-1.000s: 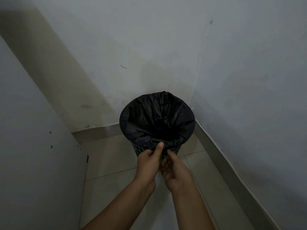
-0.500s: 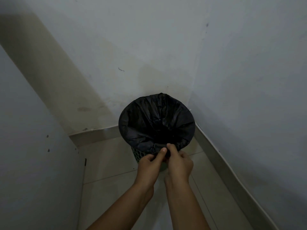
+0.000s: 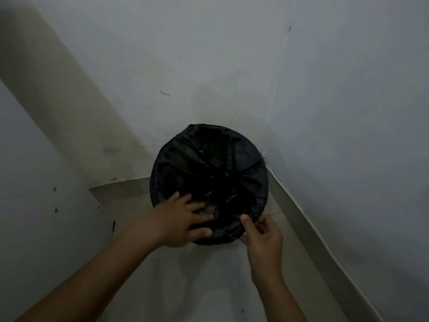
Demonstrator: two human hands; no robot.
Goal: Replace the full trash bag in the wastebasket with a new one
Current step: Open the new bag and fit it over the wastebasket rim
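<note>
I stand in a dim corner of a room. Pale walls (image 3: 209, 54) fill the upper part of the frame and meet in a vertical line at the upper right of the centre. A light baseboard (image 3: 301, 217) runs along the foot of the right wall toward the lower right of the frame. The floor (image 3: 197, 282) is of pale tiles and takes the lower middle. On the left side of the frame a flat grey surface (image 3: 34, 182) stands close to me, with some small dark marks on it.

My left hand (image 3: 178, 219) lies on the near left part of the black trash bag (image 3: 209, 163). Its fingers (image 3: 185, 198) are straight and a little spread, pressing flat on the plastic, and the thumb lies along the near edge. My right hand (image 3: 262, 235) is at the near right edge. Its thumb is on top of the folded plastic and the fingers are curled under, so it pinches the bag's edge.

The bag is in the centre of the frame, stretched over the round mouth of the wastebasket, just beyond my hands. The basket itself is hidden under the plastic, and it stands in the corner near both walls.
</note>
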